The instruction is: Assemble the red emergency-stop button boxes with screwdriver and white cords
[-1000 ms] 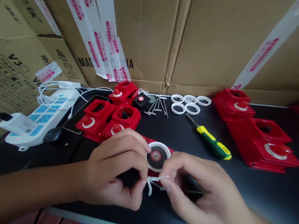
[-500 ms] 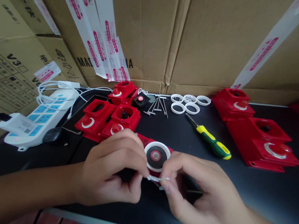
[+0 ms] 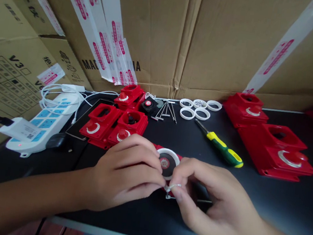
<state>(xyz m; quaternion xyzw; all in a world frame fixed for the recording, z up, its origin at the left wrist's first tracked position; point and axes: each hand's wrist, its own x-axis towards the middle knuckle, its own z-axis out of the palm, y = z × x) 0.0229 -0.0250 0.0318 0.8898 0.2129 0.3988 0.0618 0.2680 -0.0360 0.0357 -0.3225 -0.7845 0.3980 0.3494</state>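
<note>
My left hand (image 3: pixel 132 171) is closed, its fingertips pinched at the left end of a thin, pale, chain-like strand (image 3: pixel 176 185). My right hand (image 3: pixel 209 199) grips the same strand between thumb and forefinger, and the fingertips of both hands nearly meet. Just behind them lies a red housing, mostly covered by my hands, with a white ring (image 3: pixel 169 151) around a black disc (image 3: pixel 169 170) bearing a red-and-white emblem. A thin metal rod (image 3: pixel 204 201) shows under my right hand; what it joins is hidden.
Red housings (image 3: pixel 104 113) stand at the left, and more red housings (image 3: pixel 266 145) at the right. A green-and-yellow screwdriver (image 3: pixel 224 149), several metal T-shaped rods (image 3: pixel 167 111) and white rings (image 3: pixel 187 113) lie behind. A power strip (image 3: pixel 45 122) and cardboard boxes (image 3: pixel 224 38) border the table.
My left hand has moved right, closer to my right fingertips, and its fingers have straightened. Less of the strand shows between the hands. The view has shifted slightly.
</note>
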